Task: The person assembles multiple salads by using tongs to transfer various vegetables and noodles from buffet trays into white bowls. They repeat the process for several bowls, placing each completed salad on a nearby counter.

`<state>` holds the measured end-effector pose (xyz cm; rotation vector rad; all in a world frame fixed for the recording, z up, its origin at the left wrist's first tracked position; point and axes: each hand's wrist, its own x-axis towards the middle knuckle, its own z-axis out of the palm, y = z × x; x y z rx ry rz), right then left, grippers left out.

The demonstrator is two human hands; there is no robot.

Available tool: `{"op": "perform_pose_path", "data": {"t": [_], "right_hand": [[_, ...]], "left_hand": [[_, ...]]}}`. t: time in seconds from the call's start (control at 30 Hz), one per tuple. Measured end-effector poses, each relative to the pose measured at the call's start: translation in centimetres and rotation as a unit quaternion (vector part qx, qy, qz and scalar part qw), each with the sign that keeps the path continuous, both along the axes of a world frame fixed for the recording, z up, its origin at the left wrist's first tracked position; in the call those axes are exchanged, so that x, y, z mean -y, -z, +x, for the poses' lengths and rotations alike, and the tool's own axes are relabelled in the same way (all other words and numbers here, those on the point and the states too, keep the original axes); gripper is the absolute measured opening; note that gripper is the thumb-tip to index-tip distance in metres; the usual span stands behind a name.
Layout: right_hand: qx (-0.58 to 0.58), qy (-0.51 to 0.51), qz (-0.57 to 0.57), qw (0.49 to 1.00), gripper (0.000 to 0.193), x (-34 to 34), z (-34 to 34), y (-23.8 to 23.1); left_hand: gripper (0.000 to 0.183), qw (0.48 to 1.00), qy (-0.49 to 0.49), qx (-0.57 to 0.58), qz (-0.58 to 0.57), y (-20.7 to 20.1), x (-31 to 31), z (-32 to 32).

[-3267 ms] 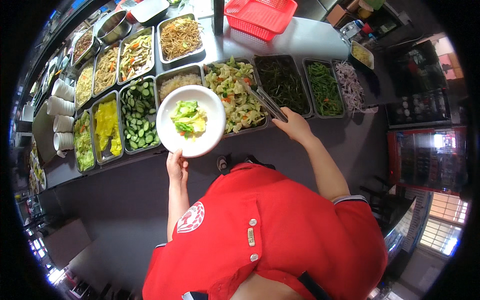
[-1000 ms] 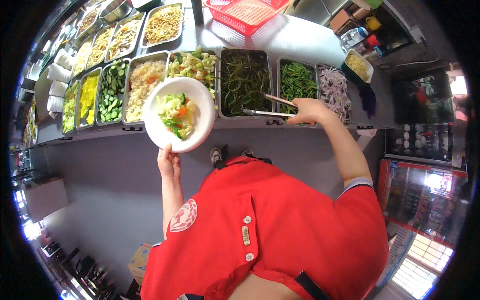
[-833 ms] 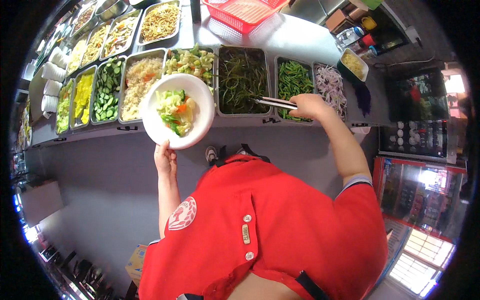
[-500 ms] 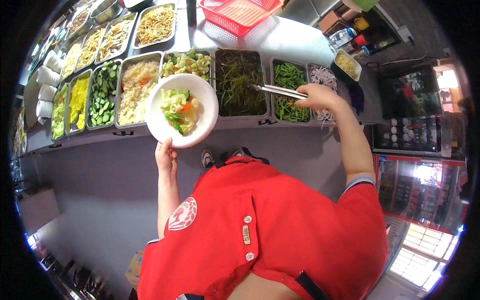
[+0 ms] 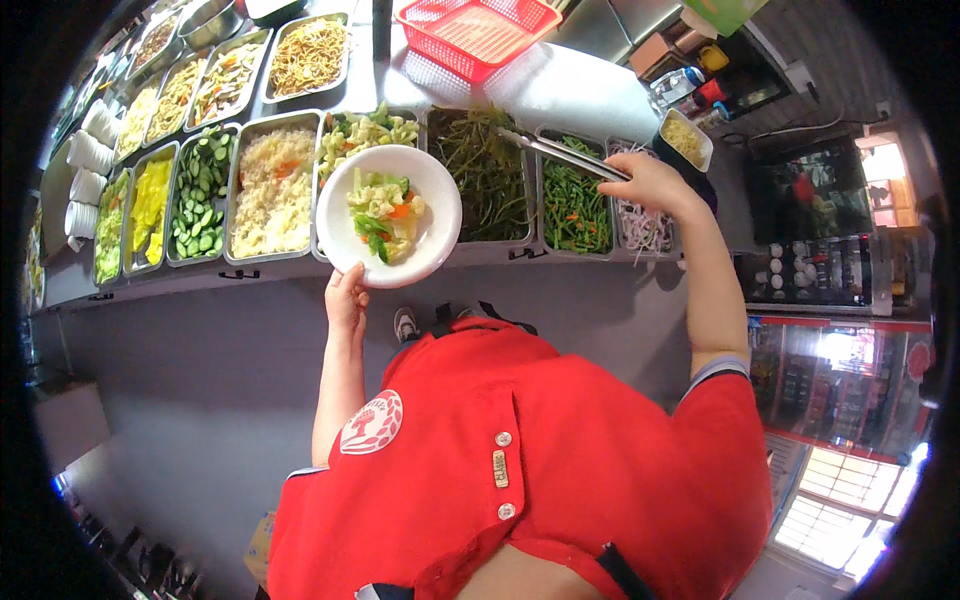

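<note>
A white bowl (image 5: 440, 225) rests in my left hand (image 5: 347, 298), its fingers closed on the near rim. Inside lies a small heap of cauliflower and mixed vegetables (image 5: 385, 215), with orange and green bits. My right hand (image 5: 650, 183) grips metal tongs (image 5: 570, 158) by the handle end. The tongs' tips touch the far part of the dark green shredded seaweed (image 5: 475, 165) in its metal tray, with strands lifted around them. Partly behind the bowl stands a tray of cauliflower (image 5: 365, 132). To the right of the seaweed is a tray of green beans (image 5: 577, 200).
Left along the counter stand trays of rice-like food (image 5: 270, 180), sliced cucumber (image 5: 202, 185) and yellow pickles (image 5: 150, 205). Sliced purple onion (image 5: 640, 220) fills the rightmost tray. A red plastic basket (image 5: 475, 30) sits at the back. Stacked white bowls (image 5: 85, 185) line the far left.
The bowl in my left hand has shifted slightly right, toward the seaweed tray. The tongs' tips have moved to the far side of the seaweed, lifting strands there.
</note>
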<state>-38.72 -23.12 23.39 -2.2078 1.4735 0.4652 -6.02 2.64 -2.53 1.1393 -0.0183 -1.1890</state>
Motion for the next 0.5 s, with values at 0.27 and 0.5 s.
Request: {"op": "perform_pose_path", "data": {"t": [0.27, 0.5], "right_hand": [[0.072, 0.05, 0.023, 0.996, 0.039, -0.2, -0.4, 0.8], [0.141, 0.089, 0.004, 0.986, 0.039, -1.2, -0.6, -0.7]], "left_hand": [[0.018, 1.0, 0.01, 0.001, 0.013, -0.6, 0.0, -0.1], [0.022, 0.999, 0.042, 0.02, 0.009, -0.3, -0.4, 0.3]]}}
